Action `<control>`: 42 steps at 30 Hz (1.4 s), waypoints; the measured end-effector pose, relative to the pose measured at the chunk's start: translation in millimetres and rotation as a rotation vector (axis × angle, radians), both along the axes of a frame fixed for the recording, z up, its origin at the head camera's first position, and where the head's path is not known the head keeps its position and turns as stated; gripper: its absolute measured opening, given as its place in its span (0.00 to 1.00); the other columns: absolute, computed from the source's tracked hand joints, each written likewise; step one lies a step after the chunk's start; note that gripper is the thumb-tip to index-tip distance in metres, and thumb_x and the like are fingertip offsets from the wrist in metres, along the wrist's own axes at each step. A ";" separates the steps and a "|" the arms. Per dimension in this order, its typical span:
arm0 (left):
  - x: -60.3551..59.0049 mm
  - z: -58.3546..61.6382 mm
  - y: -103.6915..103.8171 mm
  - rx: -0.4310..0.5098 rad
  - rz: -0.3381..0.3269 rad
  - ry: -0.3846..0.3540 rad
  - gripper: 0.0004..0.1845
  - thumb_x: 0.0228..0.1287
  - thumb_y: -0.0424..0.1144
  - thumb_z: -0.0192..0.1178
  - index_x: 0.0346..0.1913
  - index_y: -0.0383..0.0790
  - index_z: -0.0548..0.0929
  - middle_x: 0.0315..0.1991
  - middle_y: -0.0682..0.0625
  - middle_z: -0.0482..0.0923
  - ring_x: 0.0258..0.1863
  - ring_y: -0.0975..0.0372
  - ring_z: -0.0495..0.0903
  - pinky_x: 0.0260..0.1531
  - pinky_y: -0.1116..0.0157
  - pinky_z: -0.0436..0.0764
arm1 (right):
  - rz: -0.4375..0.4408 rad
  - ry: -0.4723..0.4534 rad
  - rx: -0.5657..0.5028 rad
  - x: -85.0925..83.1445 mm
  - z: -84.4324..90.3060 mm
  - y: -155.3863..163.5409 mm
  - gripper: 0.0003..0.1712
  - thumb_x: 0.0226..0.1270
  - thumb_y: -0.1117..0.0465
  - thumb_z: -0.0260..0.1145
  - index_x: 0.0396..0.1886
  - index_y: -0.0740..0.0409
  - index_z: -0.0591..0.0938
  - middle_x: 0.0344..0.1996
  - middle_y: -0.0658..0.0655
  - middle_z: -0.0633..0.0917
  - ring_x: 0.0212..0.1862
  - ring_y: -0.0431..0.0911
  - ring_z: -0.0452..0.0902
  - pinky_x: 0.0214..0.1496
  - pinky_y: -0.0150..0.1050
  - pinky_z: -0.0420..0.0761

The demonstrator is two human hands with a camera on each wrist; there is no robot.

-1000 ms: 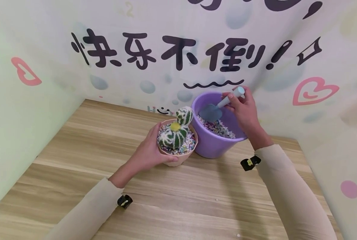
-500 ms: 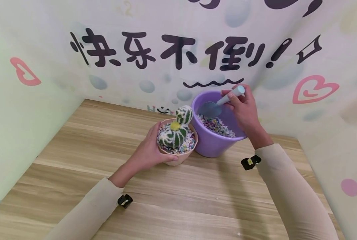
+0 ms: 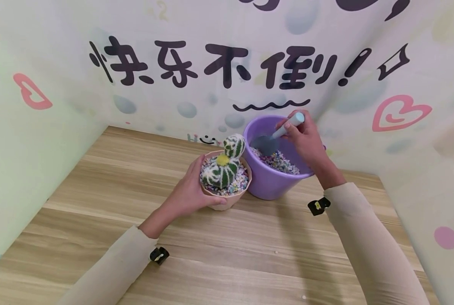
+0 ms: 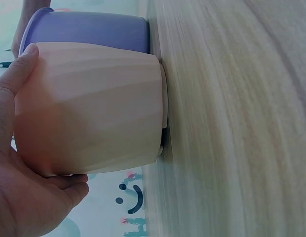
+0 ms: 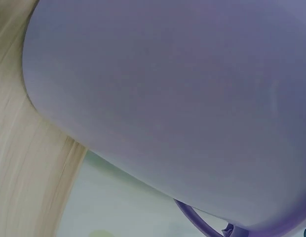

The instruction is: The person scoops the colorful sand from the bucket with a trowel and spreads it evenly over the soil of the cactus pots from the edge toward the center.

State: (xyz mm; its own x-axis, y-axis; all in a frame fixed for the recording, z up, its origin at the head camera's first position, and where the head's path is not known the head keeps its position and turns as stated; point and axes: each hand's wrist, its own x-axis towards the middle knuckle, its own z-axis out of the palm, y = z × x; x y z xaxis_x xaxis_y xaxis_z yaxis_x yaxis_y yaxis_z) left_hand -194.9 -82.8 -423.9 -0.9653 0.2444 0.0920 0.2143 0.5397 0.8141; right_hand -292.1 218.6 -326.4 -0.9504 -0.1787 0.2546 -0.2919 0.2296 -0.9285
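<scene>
Wood-grain tabletop (image 3: 211, 254) runs back to a pale wall (image 3: 154, 108) printed with black characters (image 3: 228, 75). The left hand (image 3: 189, 188) grips a peach flowerpot (image 4: 94, 108) standing on the wood; in it a fuzzy green cactus (image 3: 224, 174) with a yellow flower (image 3: 222, 160) sits among coloured pebbles (image 3: 237, 185). Just beside, on the right, stands a purple bucket (image 3: 272, 186) with loose pebbles (image 3: 283, 163) inside. The right hand (image 3: 307, 142) holds the handle of a blue trowel (image 3: 278, 134) between thumb and fingers. Compared with half a second ago, this hand is slightly further left and the blade (image 3: 265, 146) sits lower, at the loose pebbles; I take that as digging in. Flowerpot and left hand have not shifted. How full the blade is, I cannot tell.
</scene>
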 end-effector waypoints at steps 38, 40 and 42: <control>-0.1 1.0 0.8 0.001 0.003 -0.009 0.74 0.35 0.60 0.79 0.78 0.49 0.37 0.77 0.45 0.46 0.71 0.46 0.59 0.66 0.44 0.65 | -0.259 -0.090 0.124 2.7 4.8 -2.3 0.14 0.73 0.50 0.57 0.46 0.55 0.69 0.31 0.53 0.84 0.32 0.39 0.83 0.30 0.31 0.84; -0.1 0.9 1.0 -0.002 0.003 -0.011 0.74 0.34 0.61 0.79 0.78 0.49 0.37 0.77 0.45 0.46 0.71 0.46 0.59 0.66 0.44 0.65 | -0.283 -0.112 0.136 2.7 5.1 -2.5 0.15 0.73 0.49 0.57 0.46 0.55 0.69 0.33 0.54 0.84 0.33 0.39 0.83 0.31 0.32 0.84; -0.3 0.6 0.9 -0.005 0.002 -0.013 0.74 0.34 0.61 0.79 0.78 0.49 0.37 0.77 0.46 0.46 0.71 0.46 0.59 0.66 0.44 0.65 | -0.308 -0.128 0.146 2.8 5.3 -2.6 0.16 0.74 0.49 0.56 0.47 0.55 0.69 0.34 0.56 0.83 0.33 0.39 0.83 0.31 0.32 0.84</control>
